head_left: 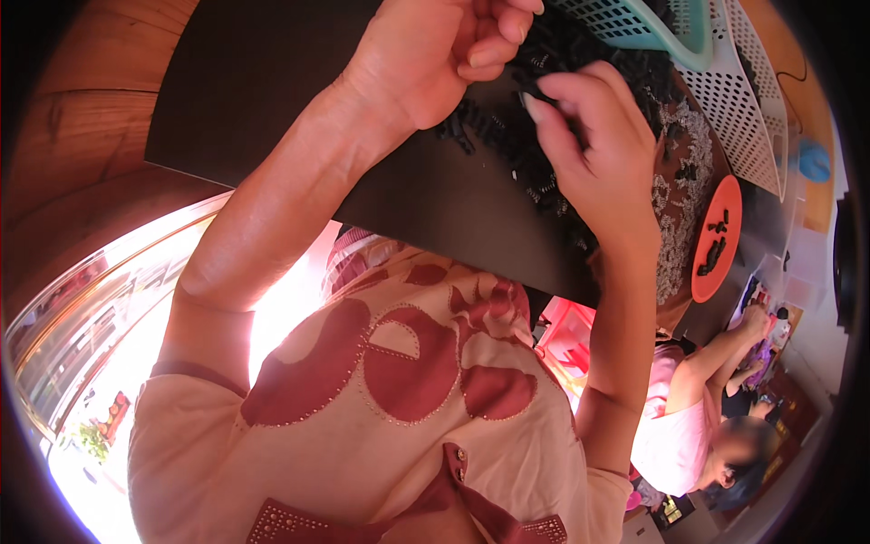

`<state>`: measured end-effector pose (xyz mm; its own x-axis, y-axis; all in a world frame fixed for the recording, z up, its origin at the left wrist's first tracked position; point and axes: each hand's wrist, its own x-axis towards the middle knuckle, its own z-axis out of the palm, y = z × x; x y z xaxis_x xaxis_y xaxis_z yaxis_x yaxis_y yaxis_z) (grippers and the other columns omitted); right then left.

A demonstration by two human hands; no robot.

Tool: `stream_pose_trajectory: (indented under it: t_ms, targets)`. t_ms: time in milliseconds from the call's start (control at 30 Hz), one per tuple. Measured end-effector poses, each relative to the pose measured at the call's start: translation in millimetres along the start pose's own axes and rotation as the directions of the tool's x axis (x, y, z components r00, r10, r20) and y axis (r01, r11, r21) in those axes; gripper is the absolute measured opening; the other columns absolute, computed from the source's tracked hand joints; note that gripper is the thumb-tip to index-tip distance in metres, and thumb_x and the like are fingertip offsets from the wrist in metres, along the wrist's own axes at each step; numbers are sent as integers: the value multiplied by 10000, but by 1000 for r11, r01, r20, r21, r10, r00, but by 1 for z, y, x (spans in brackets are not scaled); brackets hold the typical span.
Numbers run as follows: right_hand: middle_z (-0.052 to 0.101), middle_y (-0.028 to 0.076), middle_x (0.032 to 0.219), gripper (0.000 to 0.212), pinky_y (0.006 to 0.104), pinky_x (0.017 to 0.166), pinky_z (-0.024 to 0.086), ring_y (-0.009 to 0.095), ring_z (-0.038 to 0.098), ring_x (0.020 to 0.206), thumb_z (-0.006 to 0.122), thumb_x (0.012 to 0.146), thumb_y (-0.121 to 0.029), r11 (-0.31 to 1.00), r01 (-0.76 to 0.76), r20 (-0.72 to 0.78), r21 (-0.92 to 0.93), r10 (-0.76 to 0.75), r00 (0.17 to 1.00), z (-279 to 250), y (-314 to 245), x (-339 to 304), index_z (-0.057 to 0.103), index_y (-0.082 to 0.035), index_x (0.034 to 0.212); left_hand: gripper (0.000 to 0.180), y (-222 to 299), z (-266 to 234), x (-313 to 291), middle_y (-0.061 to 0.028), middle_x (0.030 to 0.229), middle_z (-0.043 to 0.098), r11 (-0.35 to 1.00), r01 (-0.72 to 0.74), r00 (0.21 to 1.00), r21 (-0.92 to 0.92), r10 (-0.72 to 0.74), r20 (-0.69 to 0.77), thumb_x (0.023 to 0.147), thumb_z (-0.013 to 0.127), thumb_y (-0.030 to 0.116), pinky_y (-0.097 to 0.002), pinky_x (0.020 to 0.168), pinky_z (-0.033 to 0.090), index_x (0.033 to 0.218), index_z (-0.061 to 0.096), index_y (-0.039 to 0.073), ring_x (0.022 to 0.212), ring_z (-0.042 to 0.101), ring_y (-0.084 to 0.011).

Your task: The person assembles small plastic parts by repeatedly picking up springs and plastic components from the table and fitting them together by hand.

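My left hand (458,54) is at the top of the view, palm turned up and fingers curled in. What its fingertips hold, if anything, is hidden at the frame's edge. Just right of it, my right hand (598,136) pinches a small black piece (526,82) between thumb and forefinger. Beneath and around both hands lies a loose heap of small black pieces (494,131) on a dark tabletop (426,204). Among them, little metal springs (544,195) show beside my right hand.
A pile of silvery springs (675,218) lies right of my right wrist. Beyond it sits an orange plate (705,283) with several black pieces. A teal basket (693,50) and a white perforated basket (739,118) stand at the far right. Another person (675,435) sits at the lower right.
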<state>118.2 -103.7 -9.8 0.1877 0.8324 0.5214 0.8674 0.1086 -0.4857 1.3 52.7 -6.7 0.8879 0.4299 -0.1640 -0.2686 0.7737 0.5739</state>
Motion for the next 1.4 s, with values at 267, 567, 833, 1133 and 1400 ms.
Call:
stream_pose_trajectory:
  t_ms: [267, 567, 833, 1133, 1400]
  targets:
    - [579, 44, 821, 192, 198, 478, 337, 50, 432, 564, 727, 791, 61, 980, -28, -206, 197, 70, 976, -19, -13, -8, 641, -7, 948, 316, -4, 16, -8, -29, 670, 562, 984, 16, 998, 179, -26, 58, 1021, 517, 286, -215, 449, 326, 826, 619, 60, 485, 422, -88]
    - [576, 54, 832, 179, 238, 487, 445, 85, 545, 609, 716, 814, 55, 953, 9, -265, 304, 76, 961, -10, -19, 7, 637, -1, 965, 442, -13, 23, -16, -46, 686, 599, 818, -40, 967, 574, -112, 228, 1016, 503, 408, -199, 457, 308, 855, 637, 19, 506, 419, -61]
    - [552, 56, 804, 122, 250, 533, 430, 119, 529, 596, 696, 815, 43, 984, -68, -120, 164, 88, 989, -25, -12, 9, 645, -18, 907, 427, -7, 20, -16, -15, 659, 567, 937, 9, 997, 348, -33, 63, 1021, 492, 400, -187, 455, 317, 768, 594, 71, 498, 416, -69]
    - [548, 76, 851, 77, 398, 613, 491, 305, 615, 705, 658, 834, -67, 995, -84, 245, -57, 95, 965, -7, -13, -2, 614, -62, 897, 317, -3, 29, -17, -28, 663, 496, 876, -102, 995, 471, 85, 57, 1020, 475, 301, -209, 463, 286, 821, 504, 57, 522, 401, -76]
    - [610, 77, 933, 78, 418, 661, 494, 316, 620, 783, 644, 843, -99, 970, -46, 413, -238, 144, 899, -3, -27, 11, 604, -41, 877, 308, -5, 20, -14, -24, 689, 524, 901, -118, 992, 418, 92, 84, 1019, 503, 311, -203, 464, 296, 844, 536, 59, 524, 409, -68]
